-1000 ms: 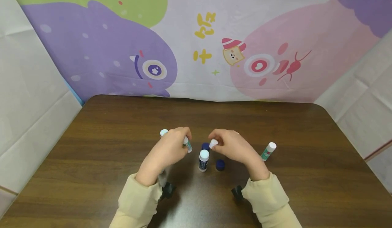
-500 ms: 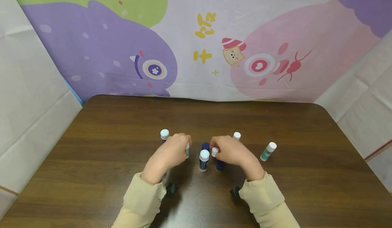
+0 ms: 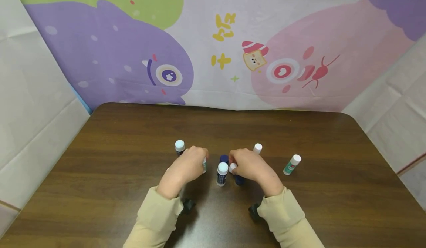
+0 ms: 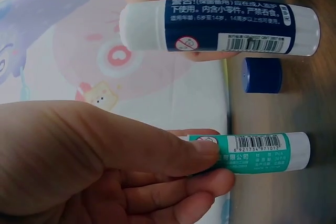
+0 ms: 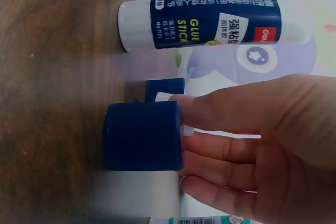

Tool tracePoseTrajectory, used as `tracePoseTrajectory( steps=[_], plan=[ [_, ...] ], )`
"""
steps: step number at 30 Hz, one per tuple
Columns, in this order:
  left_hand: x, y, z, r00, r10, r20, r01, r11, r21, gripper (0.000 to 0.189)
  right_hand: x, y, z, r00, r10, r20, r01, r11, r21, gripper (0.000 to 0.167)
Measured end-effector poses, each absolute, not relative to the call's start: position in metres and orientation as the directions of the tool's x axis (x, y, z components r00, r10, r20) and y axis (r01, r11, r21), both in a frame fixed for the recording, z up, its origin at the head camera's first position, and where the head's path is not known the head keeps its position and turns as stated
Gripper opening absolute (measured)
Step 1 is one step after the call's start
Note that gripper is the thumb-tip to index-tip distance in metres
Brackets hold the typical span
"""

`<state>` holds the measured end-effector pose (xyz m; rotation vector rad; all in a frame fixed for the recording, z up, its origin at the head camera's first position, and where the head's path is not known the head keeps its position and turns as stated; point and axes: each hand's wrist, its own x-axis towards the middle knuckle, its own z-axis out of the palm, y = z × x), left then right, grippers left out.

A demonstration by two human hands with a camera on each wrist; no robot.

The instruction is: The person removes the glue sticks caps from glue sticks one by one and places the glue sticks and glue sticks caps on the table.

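Observation:
My left hand [image 3: 186, 166] grips a slim green glue stick [image 4: 257, 153], thumb on one side and fingers on the other. The stick is upright, its white base close over the table. My right hand [image 3: 251, 163] pinches a small white cap [image 3: 232, 168], held low between two navy caps [image 3: 239, 180] [image 3: 224, 158]. In the right wrist view the nearer navy cap [image 5: 144, 137] hides most of the white cap. Between both hands a thick navy glue stick [image 3: 222, 174] stands upright, without its navy cap and with a white top.
Another navy glue stick [image 3: 179, 147] stands behind my left hand, partly hidden. On the right stands a green glue stick [image 3: 292, 164] with a white cap. One more white-capped stick [image 3: 257, 148] shows behind my right hand. A printed cloth [image 3: 219, 85] hangs along the table's far edge.
Both hands have come down toward the table, the left with the green glue stick, now more upright, the right with the white cap. In the last half second they have barely moved.

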<state>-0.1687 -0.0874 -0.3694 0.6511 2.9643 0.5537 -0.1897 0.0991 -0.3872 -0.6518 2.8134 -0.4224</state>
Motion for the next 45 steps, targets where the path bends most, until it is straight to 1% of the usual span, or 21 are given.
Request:
tracePoseTrajectory(
  steps=[6, 21, 33, 40, 45],
  plan=[
    [-0.17, -0.086, -0.372, -0.913, 0.406, 0.043, 0.393, 0.846, 0.36, 0.019, -0.191, 0.097, -0.391, -0.876, -0.453, -0.167, -0.39, 0.868, -0.309, 0.012],
    [-0.172, -0.087, -0.373, -0.918, 0.392, 0.065, 0.389, 0.853, 0.348, 0.018, -0.192, 0.094, -0.397, -0.895, -0.423, -0.142, -0.377, 0.887, -0.267, 0.017],
    [-0.171, -0.088, -0.373, -0.92, 0.386, 0.064, 0.384, 0.861, 0.333, 0.018, -0.188, 0.095, -0.387, -0.898, -0.4, -0.183, -0.34, 0.895, -0.289, 0.019],
    [-0.169, -0.09, -0.369, -0.922, 0.381, 0.07, 0.383, 0.87, 0.311, 0.017, -0.183, 0.096, -0.376, -0.904, -0.403, -0.14, -0.359, 0.896, -0.262, 0.02],
    [-0.167, -0.092, -0.363, -0.93, 0.359, 0.085, 0.368, 0.885, 0.286, 0.006, -0.18, 0.098, -0.368, -0.914, -0.396, -0.088, -0.365, 0.897, -0.248, 0.022]
  ],
)
